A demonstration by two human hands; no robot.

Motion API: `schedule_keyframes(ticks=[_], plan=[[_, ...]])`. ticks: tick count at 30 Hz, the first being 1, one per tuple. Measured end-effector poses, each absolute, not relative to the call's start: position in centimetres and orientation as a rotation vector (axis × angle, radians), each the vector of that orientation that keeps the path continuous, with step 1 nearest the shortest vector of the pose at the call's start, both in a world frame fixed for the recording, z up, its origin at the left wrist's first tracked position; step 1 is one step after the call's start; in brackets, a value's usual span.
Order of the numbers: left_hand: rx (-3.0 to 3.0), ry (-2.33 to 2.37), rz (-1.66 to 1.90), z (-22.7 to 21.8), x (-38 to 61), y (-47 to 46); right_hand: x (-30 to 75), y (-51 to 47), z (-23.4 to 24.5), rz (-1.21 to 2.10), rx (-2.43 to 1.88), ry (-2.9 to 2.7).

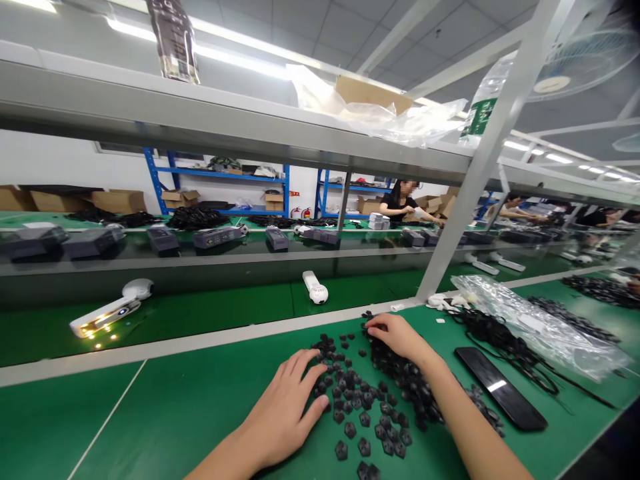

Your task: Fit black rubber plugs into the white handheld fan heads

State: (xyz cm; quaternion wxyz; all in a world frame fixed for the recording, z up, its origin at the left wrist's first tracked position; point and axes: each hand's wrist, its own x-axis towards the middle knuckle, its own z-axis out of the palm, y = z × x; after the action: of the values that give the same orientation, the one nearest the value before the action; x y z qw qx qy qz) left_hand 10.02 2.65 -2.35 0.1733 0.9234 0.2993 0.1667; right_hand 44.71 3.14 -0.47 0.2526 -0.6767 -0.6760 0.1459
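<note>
From the head view, the person's bare hands work over a loose heap of small black moulded pieces (357,400), roughly hexagonal and possibly rubber, lying on a green desk (125,420). The left hand (280,413) sits at the heap's left edge, palm down, with its fingers (313,377) spread wide open and their tips touching the outermost pieces; it has hold of nothing that can be seen. The right hand (400,337) lies over the heap's far edge, with its fingers (383,325) curved down onto a dense band of pieces; whether they pinch any piece cannot be told from this view. Several loose pieces lie scattered on the near side of the heap, between the two forearms. To the right of the heap lie a glossy black rectangular panel (500,389), a tangle of black cords (500,340) and a crumpled clear plastic bag (535,327). Beyond the heap, across a white strip, a green conveyor belt (220,310) carries white handheld devices, one of them (107,313) showing small lights. Farther beyond the heap, a shelf (215,257) holds dark grey boxes, and a co-worker (403,203) in a dark top handles white boxes at a distant bench, with blue racks (220,172) behind.
</note>
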Motion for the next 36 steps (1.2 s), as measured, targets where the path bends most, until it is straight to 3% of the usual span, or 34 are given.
schedule_keyframes(ticks=[36], plan=[[2.656, 0.828, 0.445, -2.1, 10.0, 2.5, 42.8, 3.4, -0.8, 0.384, -1.851, -1.884]])
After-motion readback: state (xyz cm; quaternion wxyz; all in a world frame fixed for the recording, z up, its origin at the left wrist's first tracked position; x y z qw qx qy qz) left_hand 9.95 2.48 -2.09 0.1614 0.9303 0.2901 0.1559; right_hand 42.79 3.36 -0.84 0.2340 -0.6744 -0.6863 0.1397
